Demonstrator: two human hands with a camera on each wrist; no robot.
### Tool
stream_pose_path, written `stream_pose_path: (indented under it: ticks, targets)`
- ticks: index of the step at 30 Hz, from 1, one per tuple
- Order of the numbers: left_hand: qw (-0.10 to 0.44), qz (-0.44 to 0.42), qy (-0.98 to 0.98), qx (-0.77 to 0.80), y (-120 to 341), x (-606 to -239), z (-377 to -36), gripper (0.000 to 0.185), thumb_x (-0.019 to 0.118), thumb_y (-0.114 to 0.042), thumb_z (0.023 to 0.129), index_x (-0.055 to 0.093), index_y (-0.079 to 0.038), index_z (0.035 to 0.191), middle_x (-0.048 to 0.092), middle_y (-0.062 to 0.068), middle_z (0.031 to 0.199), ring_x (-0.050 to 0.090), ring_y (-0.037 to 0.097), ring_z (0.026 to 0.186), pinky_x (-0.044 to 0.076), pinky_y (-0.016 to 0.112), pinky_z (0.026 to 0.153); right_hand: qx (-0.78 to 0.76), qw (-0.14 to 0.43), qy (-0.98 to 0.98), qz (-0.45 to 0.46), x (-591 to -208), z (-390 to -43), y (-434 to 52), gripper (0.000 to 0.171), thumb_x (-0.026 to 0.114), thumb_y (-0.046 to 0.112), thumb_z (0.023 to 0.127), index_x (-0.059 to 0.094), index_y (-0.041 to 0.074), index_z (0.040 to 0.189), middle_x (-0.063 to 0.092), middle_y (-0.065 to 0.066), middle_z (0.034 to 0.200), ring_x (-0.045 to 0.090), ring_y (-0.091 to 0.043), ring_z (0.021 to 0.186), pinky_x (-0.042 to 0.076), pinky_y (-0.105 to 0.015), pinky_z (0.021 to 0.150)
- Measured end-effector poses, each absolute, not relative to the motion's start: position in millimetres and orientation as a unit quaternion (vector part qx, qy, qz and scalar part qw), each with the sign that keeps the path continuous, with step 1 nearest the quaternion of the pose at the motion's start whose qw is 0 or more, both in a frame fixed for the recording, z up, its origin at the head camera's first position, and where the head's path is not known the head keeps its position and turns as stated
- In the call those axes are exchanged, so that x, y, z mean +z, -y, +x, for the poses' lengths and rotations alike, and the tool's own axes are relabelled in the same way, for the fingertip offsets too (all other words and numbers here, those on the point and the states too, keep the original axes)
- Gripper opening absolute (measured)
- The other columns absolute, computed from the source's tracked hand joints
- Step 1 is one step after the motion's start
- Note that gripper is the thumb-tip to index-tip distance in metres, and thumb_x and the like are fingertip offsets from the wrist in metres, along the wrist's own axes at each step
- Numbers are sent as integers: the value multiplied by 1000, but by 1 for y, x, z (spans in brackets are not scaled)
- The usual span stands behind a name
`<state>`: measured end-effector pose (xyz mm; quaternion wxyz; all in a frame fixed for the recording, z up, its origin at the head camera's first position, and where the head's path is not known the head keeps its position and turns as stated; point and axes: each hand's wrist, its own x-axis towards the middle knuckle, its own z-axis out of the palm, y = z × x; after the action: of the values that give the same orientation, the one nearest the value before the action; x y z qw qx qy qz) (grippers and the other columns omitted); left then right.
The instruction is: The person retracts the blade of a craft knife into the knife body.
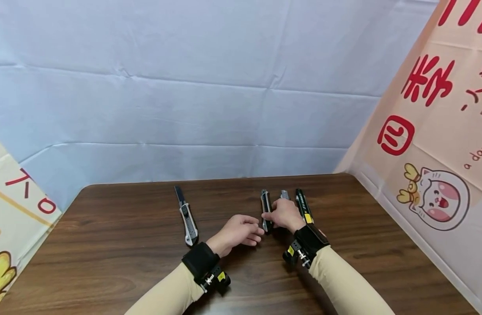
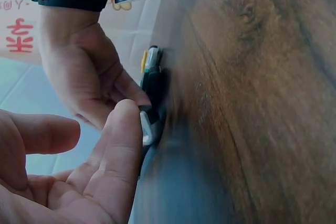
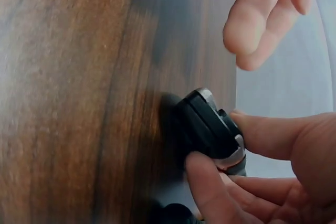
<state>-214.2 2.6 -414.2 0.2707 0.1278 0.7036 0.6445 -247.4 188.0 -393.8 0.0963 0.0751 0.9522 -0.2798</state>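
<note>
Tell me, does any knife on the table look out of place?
Yes. One utility knife lies alone to the left, slightly slanted, apart from the three grouped by the right hand, which pinches one black knife.

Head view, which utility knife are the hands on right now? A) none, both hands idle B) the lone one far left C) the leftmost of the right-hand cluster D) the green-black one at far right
C: the right hand pinches the near end of the black utility knife at the left of the cluster, and the left hand touches the same end; the lone knife and the green-black knife lie untouched.
</note>
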Motion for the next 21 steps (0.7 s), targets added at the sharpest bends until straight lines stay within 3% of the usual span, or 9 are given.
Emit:
stream_pose_path:
  ticks: [8, 16, 21]
  targets:
    - [267, 128, -706, 644, 2, -414, -216, 42, 48, -12, 102, 46, 6, 139, 69, 19, 117, 70, 21, 92, 61, 32, 79, -237, 85, -966, 62, -392, -247, -186, 26, 72, 28, 89, 71, 5, 99, 67, -5, 73, 64, -17, 62, 47, -25, 51]
    - [264, 122, -715, 636, 11, -408, -216, 40, 49, -12, 102, 48, 5, 137, 69, 19, 115, 71, 24, 93, 61, 33, 78, -179, 59, -981, 49, -388, -246, -184, 27, 71, 28, 88, 71, 5, 103, 67, -7, 84, 59, -19, 68, 46, -29, 58]
    - [256, 124, -724, 629, 22, -404, -219, 40, 48, -14, 102, 47, 4, 139, 67, 20, 117, 70, 22, 93, 61, 34, 79, -185, 36, -981, 37, -385, -244, -188, 25, 70, 27, 90, 70, 4, 102, 64, -6, 79, 57, -17, 64, 41, -27, 54]
